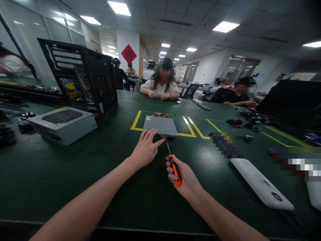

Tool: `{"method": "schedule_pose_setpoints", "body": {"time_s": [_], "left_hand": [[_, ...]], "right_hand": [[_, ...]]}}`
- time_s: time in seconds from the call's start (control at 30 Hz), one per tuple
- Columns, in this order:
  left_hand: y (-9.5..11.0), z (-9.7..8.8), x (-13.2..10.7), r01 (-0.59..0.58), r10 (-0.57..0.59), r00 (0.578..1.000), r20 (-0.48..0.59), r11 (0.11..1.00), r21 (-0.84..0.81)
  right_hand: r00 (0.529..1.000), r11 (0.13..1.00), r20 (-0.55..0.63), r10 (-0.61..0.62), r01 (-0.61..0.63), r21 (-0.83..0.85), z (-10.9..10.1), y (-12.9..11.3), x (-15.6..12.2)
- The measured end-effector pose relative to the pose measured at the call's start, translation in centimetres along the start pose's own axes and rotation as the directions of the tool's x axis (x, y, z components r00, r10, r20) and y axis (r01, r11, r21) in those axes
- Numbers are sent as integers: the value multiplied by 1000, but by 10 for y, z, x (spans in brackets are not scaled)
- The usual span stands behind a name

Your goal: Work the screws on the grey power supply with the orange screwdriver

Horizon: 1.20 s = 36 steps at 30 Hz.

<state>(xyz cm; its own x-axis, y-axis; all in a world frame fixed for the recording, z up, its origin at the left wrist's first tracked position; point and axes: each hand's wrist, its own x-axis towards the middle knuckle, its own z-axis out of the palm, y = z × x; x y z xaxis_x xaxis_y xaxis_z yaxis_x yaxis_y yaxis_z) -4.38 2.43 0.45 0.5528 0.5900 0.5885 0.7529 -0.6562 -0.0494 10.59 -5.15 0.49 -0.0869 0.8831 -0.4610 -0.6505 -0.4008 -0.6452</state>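
A grey computer power supply unit (162,124) lies on the green table in front of me, its bundled coloured cables behind it. My left hand (145,150) grips its near left side, fingers on the top and the thumb by the front edge. In my right hand (185,175) is a screwdriver (176,171) with an orange and black handle, held in closed fingers. The screwdriver's thin shaft points up to the unit's near face, close to my left thumb. Whether the tip sits in a screw is too small to tell.
Left stand a second power supply unit (66,125) and a black open computer case (85,77). A white device (262,184) lies right, with loose cables (240,122) and a black panel (291,100) beyond. A person (162,82) sits opposite. Yellow tape (136,120) marks the table.
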Motion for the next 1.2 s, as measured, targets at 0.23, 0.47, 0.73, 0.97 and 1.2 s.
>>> {"method": "schedule_pose_setpoints", "body": {"time_s": [0.23, 0.47, 0.73, 0.97, 1.2], "left_hand": [[-1, -5, 0, 17, -17, 1000, -14, 1000, -14], [-2, -7, -3, 32, -32, 999, -18, 999, -4], [0, -4, -3, 31, -31, 999, -37, 1000, -1], [1, 0, -4, 44, -43, 998, -41, 999, 15], [0, -1, -5, 39, -38, 999, -37, 999, 16]], "right_hand": [[999, 1000, 49, 4, -4, -11, -6, -3, 3], [998, 1000, 64, 25, -24, -8, -2, -1, 3], [1000, 1000, -4, -2, 2, -31, 2, 5, 2], [997, 997, 25, 70, -70, -33, 4, 3, 0], [998, 999, 38, 44, -44, 6, 8, 3, -4]]}}
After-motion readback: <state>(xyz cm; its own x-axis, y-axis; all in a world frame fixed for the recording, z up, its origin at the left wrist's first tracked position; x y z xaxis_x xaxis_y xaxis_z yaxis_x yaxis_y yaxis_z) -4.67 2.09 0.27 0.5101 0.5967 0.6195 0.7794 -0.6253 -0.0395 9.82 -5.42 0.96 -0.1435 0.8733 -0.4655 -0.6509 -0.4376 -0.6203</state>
